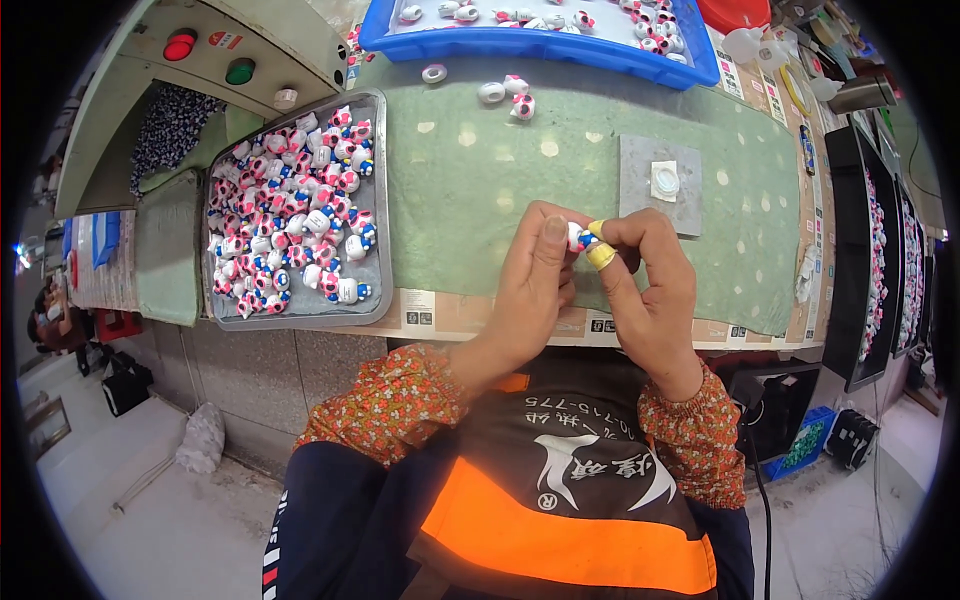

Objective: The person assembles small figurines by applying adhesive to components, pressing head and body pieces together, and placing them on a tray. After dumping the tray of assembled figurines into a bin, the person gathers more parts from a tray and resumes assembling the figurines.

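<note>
Over the table's near edge, my two hands meet around one small white, blue and pink figurine [577, 237]. My left hand [530, 280] pinches it from the left, thumb on top and the other fingers curled beneath. From the other side, the thumb and index finger of my right hand [650, 275] grip it; yellow tape wraps both those fingertips. Fingers cover much of the figurine. Just beyond my right hand, a grey square plate [640, 205] lies on the green cloth [465, 220], bearing a white pad with a small round piece [664, 180].
At left stands a metal tray [300, 322] heaped with similar figurines. A blue bin [540, 42] of white and pink parts is at the back, with several loose parts [520, 105] before it. A cabinet with buttons [240, 70] rises far left; black trays [850, 260] stand right.
</note>
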Available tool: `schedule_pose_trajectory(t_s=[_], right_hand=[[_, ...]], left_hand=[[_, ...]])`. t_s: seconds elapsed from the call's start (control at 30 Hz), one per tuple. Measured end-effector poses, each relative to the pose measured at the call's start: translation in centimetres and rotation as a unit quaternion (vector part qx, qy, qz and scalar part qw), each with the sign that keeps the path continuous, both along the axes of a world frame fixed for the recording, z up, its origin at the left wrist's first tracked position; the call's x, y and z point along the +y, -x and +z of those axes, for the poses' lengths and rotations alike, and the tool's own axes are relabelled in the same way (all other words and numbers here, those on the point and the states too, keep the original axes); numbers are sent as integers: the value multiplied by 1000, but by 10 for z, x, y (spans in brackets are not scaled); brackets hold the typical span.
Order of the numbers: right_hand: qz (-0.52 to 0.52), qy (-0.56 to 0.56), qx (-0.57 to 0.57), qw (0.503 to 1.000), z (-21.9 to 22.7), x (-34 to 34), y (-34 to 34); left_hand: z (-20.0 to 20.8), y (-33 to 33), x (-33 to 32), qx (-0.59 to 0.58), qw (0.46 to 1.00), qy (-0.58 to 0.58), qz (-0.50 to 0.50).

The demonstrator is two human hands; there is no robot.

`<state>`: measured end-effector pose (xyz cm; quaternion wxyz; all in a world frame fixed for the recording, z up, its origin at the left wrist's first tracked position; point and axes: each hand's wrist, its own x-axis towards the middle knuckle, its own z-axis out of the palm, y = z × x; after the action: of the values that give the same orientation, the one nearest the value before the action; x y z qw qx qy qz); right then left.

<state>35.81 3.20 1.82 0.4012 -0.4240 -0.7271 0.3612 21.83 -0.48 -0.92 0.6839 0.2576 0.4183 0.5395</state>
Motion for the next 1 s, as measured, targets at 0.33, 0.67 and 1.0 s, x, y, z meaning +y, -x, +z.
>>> schedule_pose_trajectory(t_s=[0.33,0.67,1.0], right_hand=[[-26,73,70,995,-19,-17,7],[-41,-11,80,996,-34,-16,12],[-22,113,56,992,-20,-6,-7]], left_hand=[[-22,-16,-5,223,953,-168,116],[-20,-15,-1,273,939,-179,112],[8,39,4,224,969,-109,14]])
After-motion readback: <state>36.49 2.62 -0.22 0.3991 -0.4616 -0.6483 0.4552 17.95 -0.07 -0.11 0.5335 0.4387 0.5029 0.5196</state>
